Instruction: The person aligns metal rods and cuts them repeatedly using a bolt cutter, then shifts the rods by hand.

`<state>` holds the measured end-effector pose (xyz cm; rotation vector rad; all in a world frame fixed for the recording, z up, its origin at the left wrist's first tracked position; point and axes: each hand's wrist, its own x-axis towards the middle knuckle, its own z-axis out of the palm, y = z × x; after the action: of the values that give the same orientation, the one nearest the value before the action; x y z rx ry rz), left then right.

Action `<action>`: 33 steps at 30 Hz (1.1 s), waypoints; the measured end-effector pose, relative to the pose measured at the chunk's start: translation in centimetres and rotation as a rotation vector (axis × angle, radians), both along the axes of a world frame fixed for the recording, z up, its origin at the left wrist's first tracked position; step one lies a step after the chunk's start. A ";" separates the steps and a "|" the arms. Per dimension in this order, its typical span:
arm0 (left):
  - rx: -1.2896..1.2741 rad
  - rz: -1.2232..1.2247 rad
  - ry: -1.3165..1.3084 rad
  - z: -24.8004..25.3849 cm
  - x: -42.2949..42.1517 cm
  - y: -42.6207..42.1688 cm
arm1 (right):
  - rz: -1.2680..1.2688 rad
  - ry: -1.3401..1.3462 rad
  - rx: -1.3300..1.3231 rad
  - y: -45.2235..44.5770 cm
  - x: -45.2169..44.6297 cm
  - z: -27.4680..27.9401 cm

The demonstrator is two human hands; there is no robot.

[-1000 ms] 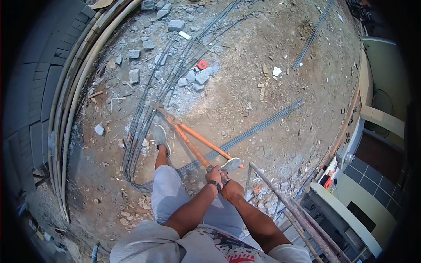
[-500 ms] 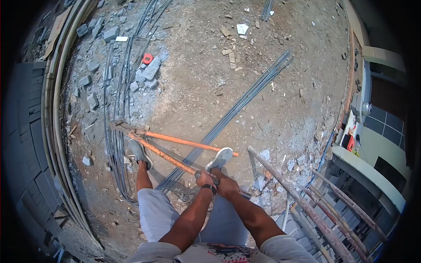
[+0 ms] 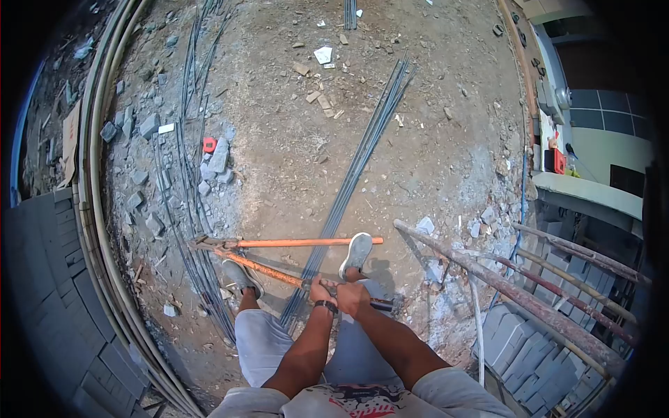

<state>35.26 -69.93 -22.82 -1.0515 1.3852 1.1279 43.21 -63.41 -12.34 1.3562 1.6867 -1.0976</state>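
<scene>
Both of my hands grip the same orange handle of a long bolt cutter (image 3: 265,269). My left hand (image 3: 323,287) wraps round the dark grip, a black band on its wrist. Just behind it, my right hand (image 3: 353,298) is closed nearer the black handle end. The second orange handle lies low, and my right shoe (image 3: 357,255) is against it near its end. At the far left, the cutter's jaws (image 3: 205,243) lie over a bundle of thin steel bars (image 3: 202,279); whether a bar sits between them I cannot tell. My left shoe (image 3: 241,277) stands beside the jaws.
Another bundle of steel bars (image 3: 357,167) runs diagonally across the dirt. A red tape measure (image 3: 209,145) lies by broken concrete chunks (image 3: 218,157). Long pipes (image 3: 94,167) line the left edge. A scaffold pole (image 3: 481,279) slants at the right, above stacked grey blocks (image 3: 529,355).
The view has turned, so the ground and bars appear rotated and the jaws sit lower in the picture. Both hands keep their hold on the same handle.
</scene>
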 end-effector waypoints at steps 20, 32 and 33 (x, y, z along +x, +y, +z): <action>-0.353 0.130 0.294 -22.3 15.9 7.2 | 0.159 0.128 -0.167 3.9 16.0 -31.3; 0.000 0.374 -0.057 -6.6 9.9 5.5 | 0.241 0.176 -0.119 5.4 12.9 -12.8; 0.010 0.359 -0.106 -4.3 8.7 5.2 | 0.134 0.264 -0.274 6.1 12.2 -9.8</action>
<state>43.97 -64.77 -27.14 -1.3695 1.1330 1.3124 55.42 -57.28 -22.11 0.9458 1.7062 -1.4173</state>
